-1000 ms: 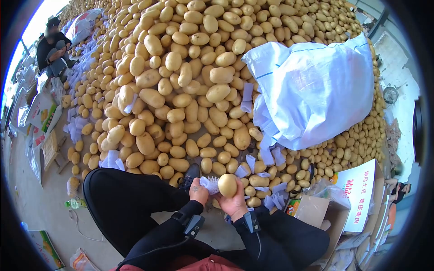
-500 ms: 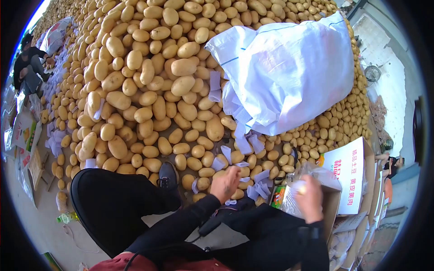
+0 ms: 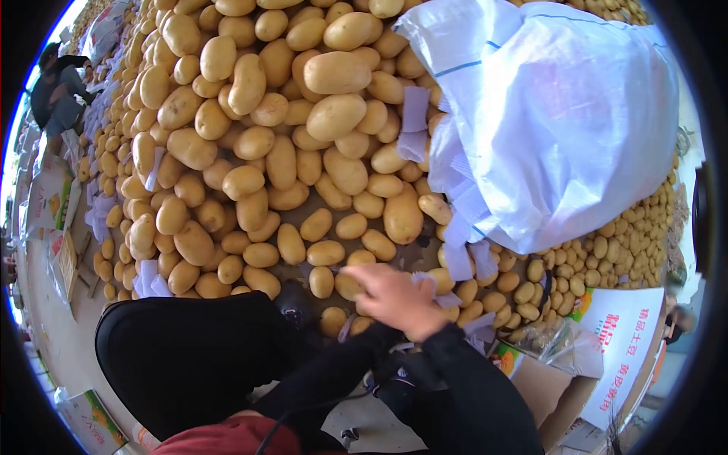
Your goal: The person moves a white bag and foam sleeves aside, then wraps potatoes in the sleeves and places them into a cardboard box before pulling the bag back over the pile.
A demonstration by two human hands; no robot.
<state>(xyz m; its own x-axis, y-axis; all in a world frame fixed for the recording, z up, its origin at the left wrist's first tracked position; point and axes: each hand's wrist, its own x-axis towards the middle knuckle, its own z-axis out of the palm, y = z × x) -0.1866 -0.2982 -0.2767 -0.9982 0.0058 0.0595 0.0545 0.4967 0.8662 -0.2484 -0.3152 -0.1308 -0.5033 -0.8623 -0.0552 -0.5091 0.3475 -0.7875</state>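
My right hand reaches left across my body, low over the front of the potato pile. Its fingers are stretched out and slightly blurred, right at a potato that they partly overlap. The dark left sleeve runs up beneath it, and my left hand is hidden behind the right hand and wrist. Pale foam net sleeves lie scattered to the right of the hand. A large white woven sack rests on the pile, with more net sleeves spilling from its mouth.
An open cardboard box with a plastic liner and a white printed flap stands at right. My black-clad knee is at left. A person sits at far left near printed cartons.
My right hand has left the box, where it held a pale-wrapped item, and moved left over the potatoes. My left hand has become hidden behind it. The view has shifted.
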